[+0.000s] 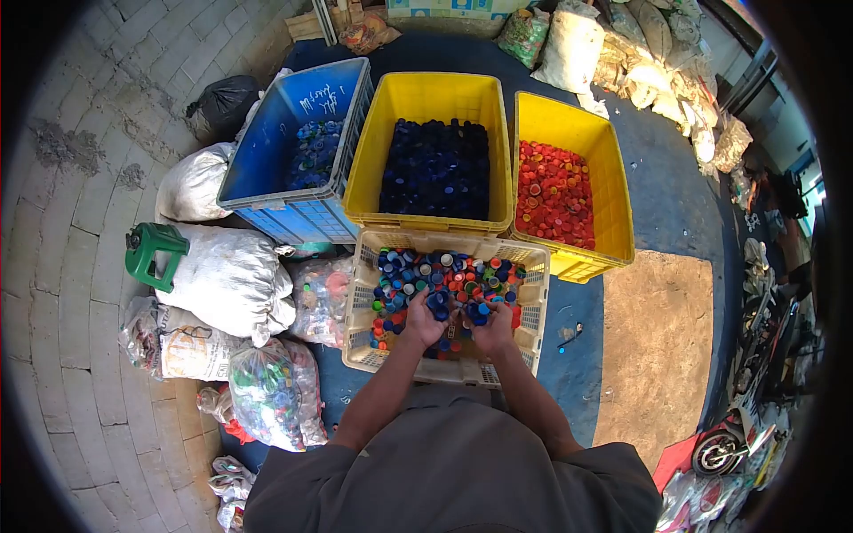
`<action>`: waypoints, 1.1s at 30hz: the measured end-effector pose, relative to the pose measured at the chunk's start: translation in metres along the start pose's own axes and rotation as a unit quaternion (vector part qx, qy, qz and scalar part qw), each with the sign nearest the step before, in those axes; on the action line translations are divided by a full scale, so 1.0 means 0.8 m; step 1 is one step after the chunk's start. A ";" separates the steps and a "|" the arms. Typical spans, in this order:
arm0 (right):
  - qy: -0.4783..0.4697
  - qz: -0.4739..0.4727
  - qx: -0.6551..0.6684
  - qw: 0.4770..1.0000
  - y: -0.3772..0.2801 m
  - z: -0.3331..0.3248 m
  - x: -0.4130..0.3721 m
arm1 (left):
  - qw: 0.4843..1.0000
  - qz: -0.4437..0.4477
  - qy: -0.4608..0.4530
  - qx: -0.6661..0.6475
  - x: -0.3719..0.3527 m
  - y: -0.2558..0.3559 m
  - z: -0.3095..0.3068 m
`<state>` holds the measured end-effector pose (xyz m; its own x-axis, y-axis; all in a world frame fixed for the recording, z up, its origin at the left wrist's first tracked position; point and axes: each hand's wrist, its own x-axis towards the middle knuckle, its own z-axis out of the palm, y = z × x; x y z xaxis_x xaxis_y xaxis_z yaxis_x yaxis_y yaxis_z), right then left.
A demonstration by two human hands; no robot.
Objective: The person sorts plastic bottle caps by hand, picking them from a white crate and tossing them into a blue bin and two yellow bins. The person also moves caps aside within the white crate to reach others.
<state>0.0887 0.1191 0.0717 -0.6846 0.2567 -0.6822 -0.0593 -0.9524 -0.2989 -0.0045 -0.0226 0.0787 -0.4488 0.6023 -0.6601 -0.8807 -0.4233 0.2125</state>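
Observation:
A cream perforated basket full of mixed coloured bottle caps stands right in front of me. Both hands are down inside it. My left hand is curled around several dark blue caps. My right hand also grips a small bunch of blue caps. Beyond the basket stand three sorting crates: a blue crate with blue caps, a yellow crate with dark navy caps, and a second yellow crate with red caps.
White sacks and clear bags of caps lie to my left, with a green plastic stool on the paving. More sacks are piled at the back. A brown mat and a parked motorbike are on the right.

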 end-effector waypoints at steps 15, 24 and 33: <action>-0.061 -0.157 -0.061 0.984 -0.077 0.091 0.040 | 0.991 0.127 -0.017 -0.044 0.052 0.126 0.036; 0.255 -0.093 -0.388 0.881 0.001 -0.099 0.011 | 0.956 0.058 0.288 0.009 -0.003 0.024 -0.164; 0.394 -0.102 -0.427 0.808 0.013 -0.094 0.063 | 0.797 0.212 0.356 0.441 0.034 0.054 -0.173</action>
<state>0.1084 0.1342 -0.0163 -0.0288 0.7386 -0.6735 0.6407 -0.5035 -0.5796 -0.0341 -0.1183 -0.0302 -0.8103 -0.1373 -0.5697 -0.5786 0.3418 0.7405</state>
